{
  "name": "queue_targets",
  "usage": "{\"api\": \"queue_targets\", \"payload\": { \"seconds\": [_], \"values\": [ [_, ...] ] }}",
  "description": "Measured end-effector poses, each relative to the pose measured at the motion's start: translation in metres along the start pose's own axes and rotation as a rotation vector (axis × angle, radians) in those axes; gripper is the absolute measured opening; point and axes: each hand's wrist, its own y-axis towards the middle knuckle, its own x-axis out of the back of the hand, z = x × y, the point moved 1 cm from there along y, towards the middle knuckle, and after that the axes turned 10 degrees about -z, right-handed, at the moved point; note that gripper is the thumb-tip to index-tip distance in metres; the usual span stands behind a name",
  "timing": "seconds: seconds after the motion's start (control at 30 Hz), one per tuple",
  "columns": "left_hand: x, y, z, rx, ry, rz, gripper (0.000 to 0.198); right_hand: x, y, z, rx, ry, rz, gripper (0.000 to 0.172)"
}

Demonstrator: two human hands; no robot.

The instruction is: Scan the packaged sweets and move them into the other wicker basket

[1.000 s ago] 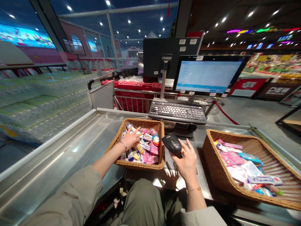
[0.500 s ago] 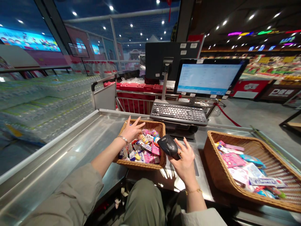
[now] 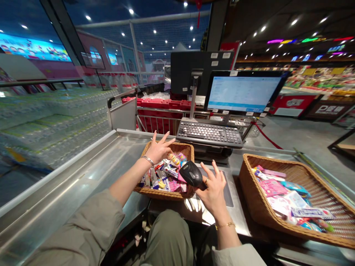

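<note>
My right hand (image 3: 212, 188) is wrapped round a black barcode scanner (image 3: 191, 174), some fingers raised, its head tilted over the right side of a wicker basket (image 3: 166, 195). Packaged sweets (image 3: 162, 181) in white, blue and pink wrappers fill that basket. Above its far left part is my left hand (image 3: 159, 149), with thumb and a finger pinched on a small yellow-and-white candy pack (image 3: 174, 159). The other fingers of this hand are spread upward. The scanner hides part of the basket's right side.
To the right stands a larger wicker basket (image 3: 252, 199) with pink, blue and white packages. Behind are a keyboard (image 3: 209, 133) and a lit monitor (image 3: 241, 92). A metal counter (image 3: 91, 177) with a raised edge extends left. A shopping cart (image 3: 158, 123) stands beyond.
My left hand has moved slightly right with the candy pack. My right hand has brought the scanner a little left and down, nearer the pack.
</note>
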Motion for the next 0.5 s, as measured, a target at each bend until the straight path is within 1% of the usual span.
{"api": "queue_targets", "payload": {
  "seconds": [0.13, 0.33, 0.5],
  "values": [
    [-0.0005, 0.0016, 0.0007, -0.020, -0.004, -0.024, 0.006, 0.0007, 0.0006, 0.0019, -0.003, 0.004, 0.015, 0.015],
    [-0.0006, 0.0020, 0.0004, -0.016, -0.006, -0.018, 0.005, 0.0013, 0.0005, 0.0011, -0.007, 0.005, 0.023, 0.015],
    [-0.0082, 0.0012, 0.0049, -0.024, 0.002, -0.052, 0.004, 0.0016, 0.0008, 0.0009, -0.002, 0.013, 0.025, 0.016]
  ]
}}
